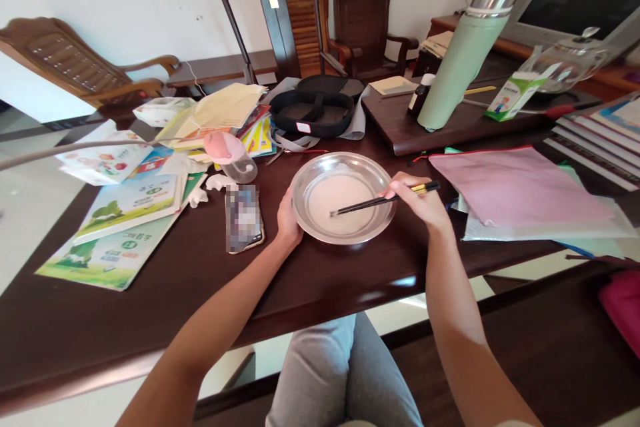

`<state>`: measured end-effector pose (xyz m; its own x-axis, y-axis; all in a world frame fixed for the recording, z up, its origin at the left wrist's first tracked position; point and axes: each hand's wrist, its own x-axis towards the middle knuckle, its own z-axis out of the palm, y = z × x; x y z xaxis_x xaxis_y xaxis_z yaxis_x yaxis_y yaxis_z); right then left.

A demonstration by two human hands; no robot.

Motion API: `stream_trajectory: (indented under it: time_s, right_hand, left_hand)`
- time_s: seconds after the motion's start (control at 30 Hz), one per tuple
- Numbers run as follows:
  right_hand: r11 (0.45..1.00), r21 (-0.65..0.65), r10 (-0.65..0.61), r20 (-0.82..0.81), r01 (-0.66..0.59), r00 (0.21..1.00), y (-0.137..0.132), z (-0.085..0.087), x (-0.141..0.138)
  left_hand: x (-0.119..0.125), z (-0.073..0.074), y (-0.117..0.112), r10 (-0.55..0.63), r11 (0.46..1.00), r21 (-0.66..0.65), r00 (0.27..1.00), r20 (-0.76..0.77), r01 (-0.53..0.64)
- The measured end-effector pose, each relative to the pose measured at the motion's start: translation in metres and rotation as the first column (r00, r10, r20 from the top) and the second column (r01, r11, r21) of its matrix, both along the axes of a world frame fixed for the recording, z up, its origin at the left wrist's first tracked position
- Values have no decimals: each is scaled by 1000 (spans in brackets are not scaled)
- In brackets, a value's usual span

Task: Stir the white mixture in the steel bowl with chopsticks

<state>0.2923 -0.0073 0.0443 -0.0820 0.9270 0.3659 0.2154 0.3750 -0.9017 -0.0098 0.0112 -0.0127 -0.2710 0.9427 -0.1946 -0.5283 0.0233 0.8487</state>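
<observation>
A round metal basin (345,235) stands on the dark wooden table, with a pale, milky mixture (345,190) in its bottom. My left hand (289,219) grips the basin's left rim; its fingers are partly hidden behind the wall. Black chopsticks (367,204) with gold bands near their upper ends are held in my right hand (415,199), its fingers closed around them over the basin's right rim. Their tips dip into the mixture near the middle. Left of my left hand lies a phone (244,219) with a blurred screen.
Booklets (127,213), tissue packs and a pink-lidded cup (230,157) crowd the left side. A black case (313,110) sits behind the basin. To the right are a pink zip pouch (520,183), a tall green thermos (465,57) and stacked books (595,147).
</observation>
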Motion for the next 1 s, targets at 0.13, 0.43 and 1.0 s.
stream_trajectory:
  time_s: [0.13, 0.43, 1.0]
  right_hand:
    - [997, 42, -71, 39, 69, 997, 4, -4, -2]
    - [1000, -2, -20, -16, 20, 1000, 0, -1, 1]
    - [999, 32, -43, 62, 41, 997, 3, -2, -4]
  left_hand:
    - [0, 0, 0, 9, 1000, -3, 1000, -1, -9]
    - [-1, -1, 0, 9, 1000, -8, 999, -39, -9]
    - [0, 0, 0, 8, 1000, -14, 1000, -2, -8]
